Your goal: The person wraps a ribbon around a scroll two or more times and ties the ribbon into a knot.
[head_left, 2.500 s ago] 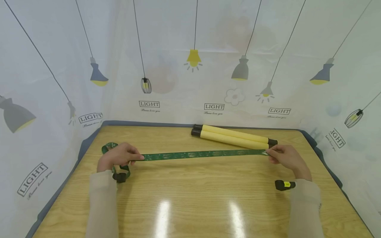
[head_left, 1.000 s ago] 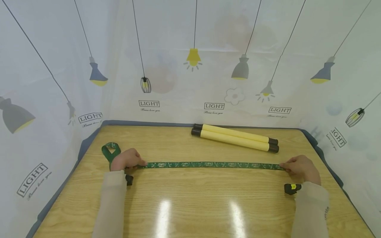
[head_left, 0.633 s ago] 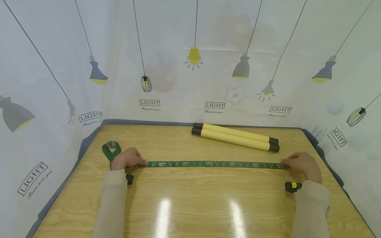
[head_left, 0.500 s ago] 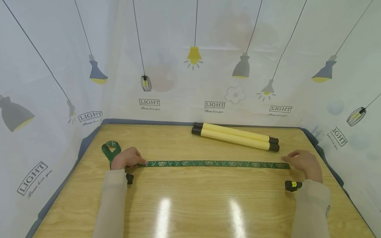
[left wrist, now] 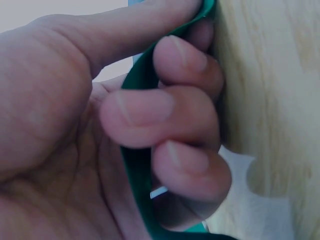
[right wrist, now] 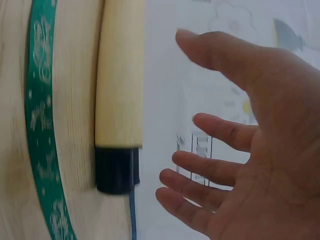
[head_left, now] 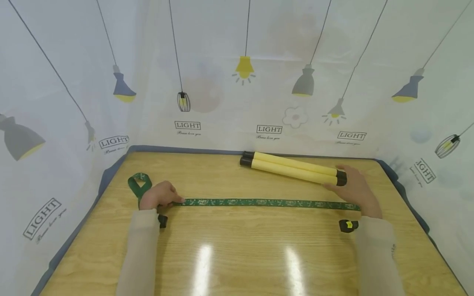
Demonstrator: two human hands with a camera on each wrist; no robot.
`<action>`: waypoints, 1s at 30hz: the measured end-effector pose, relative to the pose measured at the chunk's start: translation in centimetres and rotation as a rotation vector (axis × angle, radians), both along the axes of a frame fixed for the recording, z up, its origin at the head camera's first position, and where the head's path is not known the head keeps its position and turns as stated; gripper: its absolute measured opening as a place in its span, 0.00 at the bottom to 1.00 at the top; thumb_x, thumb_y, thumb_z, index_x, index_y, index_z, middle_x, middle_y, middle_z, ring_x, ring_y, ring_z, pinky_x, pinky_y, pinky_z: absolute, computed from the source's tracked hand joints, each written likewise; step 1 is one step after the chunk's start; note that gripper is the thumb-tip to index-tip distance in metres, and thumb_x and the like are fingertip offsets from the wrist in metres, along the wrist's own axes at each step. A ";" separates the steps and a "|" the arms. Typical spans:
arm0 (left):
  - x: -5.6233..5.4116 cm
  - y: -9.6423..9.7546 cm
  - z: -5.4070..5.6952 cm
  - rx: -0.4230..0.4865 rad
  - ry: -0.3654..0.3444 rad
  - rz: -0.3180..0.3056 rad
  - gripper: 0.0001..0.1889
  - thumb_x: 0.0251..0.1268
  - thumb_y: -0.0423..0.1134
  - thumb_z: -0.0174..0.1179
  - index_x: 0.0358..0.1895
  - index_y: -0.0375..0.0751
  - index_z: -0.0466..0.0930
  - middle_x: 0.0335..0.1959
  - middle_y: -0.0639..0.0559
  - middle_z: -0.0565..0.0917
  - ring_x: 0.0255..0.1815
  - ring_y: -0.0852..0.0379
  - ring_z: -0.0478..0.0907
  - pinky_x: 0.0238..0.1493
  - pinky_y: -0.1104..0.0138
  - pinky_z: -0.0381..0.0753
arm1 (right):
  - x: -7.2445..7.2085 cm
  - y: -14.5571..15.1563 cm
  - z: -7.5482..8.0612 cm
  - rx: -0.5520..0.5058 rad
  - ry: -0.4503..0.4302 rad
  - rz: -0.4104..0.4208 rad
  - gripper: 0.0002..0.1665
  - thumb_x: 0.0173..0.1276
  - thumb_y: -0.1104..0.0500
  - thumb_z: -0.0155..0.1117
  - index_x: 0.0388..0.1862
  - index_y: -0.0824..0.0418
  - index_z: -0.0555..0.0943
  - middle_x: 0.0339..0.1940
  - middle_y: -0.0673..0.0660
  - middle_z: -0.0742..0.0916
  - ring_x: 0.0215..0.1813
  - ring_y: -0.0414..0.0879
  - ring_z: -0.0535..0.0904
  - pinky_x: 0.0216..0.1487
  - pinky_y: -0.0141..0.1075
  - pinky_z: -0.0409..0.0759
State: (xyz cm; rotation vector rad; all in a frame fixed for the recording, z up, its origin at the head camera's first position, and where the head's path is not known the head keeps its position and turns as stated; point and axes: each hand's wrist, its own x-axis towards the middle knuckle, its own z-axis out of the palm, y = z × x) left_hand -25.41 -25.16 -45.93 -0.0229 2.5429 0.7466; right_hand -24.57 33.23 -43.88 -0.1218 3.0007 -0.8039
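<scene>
A green patterned ribbon [head_left: 266,202] lies stretched from left to right across the wooden table. Its left part is pinched between thumb and fingers of my left hand [head_left: 161,194], and in the left wrist view the ribbon [left wrist: 136,165] also runs behind the curled fingertips. Beyond that hand the ribbon's end forms a loop on the table. Two yellow rods [head_left: 289,172] with black end caps lie side by side behind the ribbon. My right hand [head_left: 353,189] spreads its fingers at the rods' right end; in the right wrist view the palm faces the rod [right wrist: 120,75], apart from it.
The wooden table [head_left: 237,238] has a blue-grey edge along its back and sides. White printed sheets [head_left: 222,74] with lamp drawings stand around it. Each wrist wears a black camera, the right one [head_left: 348,225] with a yellow label.
My right hand has let go of the ribbon's right end and moved up and left to the rods' right end. The left hand keeps its hold; the ribbon has been lowered flat onto the table.
</scene>
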 end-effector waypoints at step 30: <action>-0.1 0.2 -0.1 -0.018 -0.008 0.005 0.19 0.68 0.48 0.68 0.20 0.45 0.77 0.12 0.58 0.70 0.15 0.63 0.62 0.21 0.70 0.65 | -10.1 -7.7 -3.4 0.234 -0.056 0.279 0.61 0.64 0.37 0.73 0.84 0.62 0.53 0.83 0.68 0.59 0.82 0.70 0.52 0.78 0.68 0.51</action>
